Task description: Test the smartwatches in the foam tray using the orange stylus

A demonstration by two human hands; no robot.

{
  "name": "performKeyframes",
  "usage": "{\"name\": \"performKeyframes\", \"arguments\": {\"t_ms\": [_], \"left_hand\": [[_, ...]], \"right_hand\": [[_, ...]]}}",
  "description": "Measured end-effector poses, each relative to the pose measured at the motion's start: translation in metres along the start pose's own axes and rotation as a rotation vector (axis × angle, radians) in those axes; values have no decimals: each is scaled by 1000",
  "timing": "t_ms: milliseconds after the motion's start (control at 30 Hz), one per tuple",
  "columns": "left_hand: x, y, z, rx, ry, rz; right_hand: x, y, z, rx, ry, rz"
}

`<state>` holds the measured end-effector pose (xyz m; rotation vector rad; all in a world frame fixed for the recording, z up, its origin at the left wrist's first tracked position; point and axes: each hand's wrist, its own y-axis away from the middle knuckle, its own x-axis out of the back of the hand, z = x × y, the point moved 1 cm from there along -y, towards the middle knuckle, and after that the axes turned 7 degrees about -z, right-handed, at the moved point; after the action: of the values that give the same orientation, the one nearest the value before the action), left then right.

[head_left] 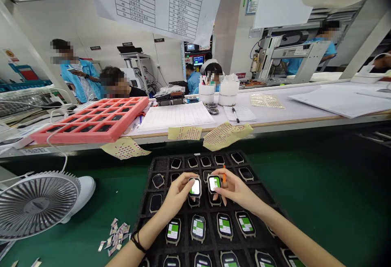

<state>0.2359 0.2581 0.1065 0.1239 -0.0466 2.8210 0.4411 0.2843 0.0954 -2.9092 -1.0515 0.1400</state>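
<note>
My left hand (181, 189) is closed on a smartwatch body (194, 187) with a lit, mostly white screen. A second smartwatch body (214, 183), its screen white and green, is gripped in my right hand (232, 187). Something thin and orange (224, 174) shows by the right fingers; whether it is held I cannot tell. Both watches are above a black foam tray (210, 211) whose compartments hold many strapless watches. Nearer rows have lit green-and-white screens, such as one watch (224, 225); the far rows are dark, like one watch (237, 158). My forearms cover part of the tray.
A white fan (38, 206) stands left on the green mat (119, 185), near small paper strips (117, 234). On the raised shelf are a pink foam tray (122, 126), paper sheets (177, 115) and white cups (229, 90). Yellow sticker sheets (227, 135) hang from its edge. Several people work beyond.
</note>
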Motion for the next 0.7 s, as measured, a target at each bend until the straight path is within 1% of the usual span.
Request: {"name": "performKeyframes", "arguments": {"t_ms": [67,133,267,433,500,700], "left_hand": [[1,0,-1,9,-25,10],[1,0,-1,9,-45,7],[-1,-1,0,-22,-68,-25],[-3,1,0,-42,-32,-102],[-3,2,-1,-37,-51,-115],[-2,2,0,-20,-123,-65]], "right_hand": [[0,0,2,0,2,19],[1,-1,4,2,-5,65],[3,-1,8,-8,0,146],[5,-1,9,11,-28,140],[4,-2,9,15,-33,133],[2,-1,4,-15,-5,190]]}}
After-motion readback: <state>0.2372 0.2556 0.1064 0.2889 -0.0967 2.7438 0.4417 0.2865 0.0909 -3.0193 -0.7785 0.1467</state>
